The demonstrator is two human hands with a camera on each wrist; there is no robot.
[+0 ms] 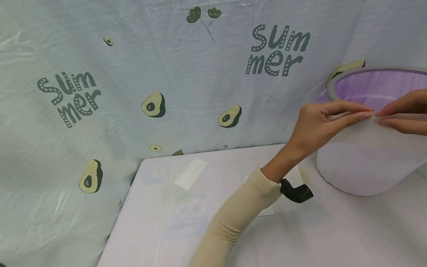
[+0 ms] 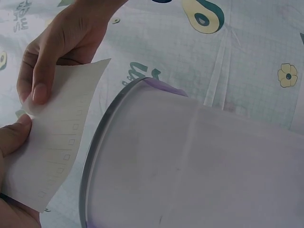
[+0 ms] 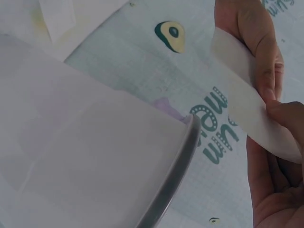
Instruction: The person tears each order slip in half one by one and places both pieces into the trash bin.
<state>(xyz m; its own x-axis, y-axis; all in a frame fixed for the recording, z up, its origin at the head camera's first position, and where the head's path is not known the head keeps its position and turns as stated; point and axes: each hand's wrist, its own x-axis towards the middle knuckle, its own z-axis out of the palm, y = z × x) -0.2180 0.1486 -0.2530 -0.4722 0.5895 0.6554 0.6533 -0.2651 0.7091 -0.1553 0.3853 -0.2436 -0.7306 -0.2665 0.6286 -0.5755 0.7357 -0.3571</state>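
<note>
A sheet of white paper (image 2: 61,118) with faint ruled lines and small boxes is pinched between both hands above a white bin (image 1: 367,170). The bin has a grey rim (image 1: 330,91) and a purple inside (image 1: 373,89). My left hand (image 1: 315,120) holds the sheet's edge between thumb and fingers. Close beside it, the right hand (image 1: 405,113) pinches the same edge, fingertips nearly meeting the left ones. In the right wrist view the paper (image 3: 251,102) bends slightly between the hands. The right hand is cut off by the head view's edge.
On the white table (image 1: 160,222) lies a paper slip (image 1: 191,173). More slips (image 1: 293,177) are partly hidden behind the left forearm. A black strap piece (image 1: 297,191) sticks out at the left wrist. Behind hangs a cloth (image 1: 186,74) printed with avocados and lettering.
</note>
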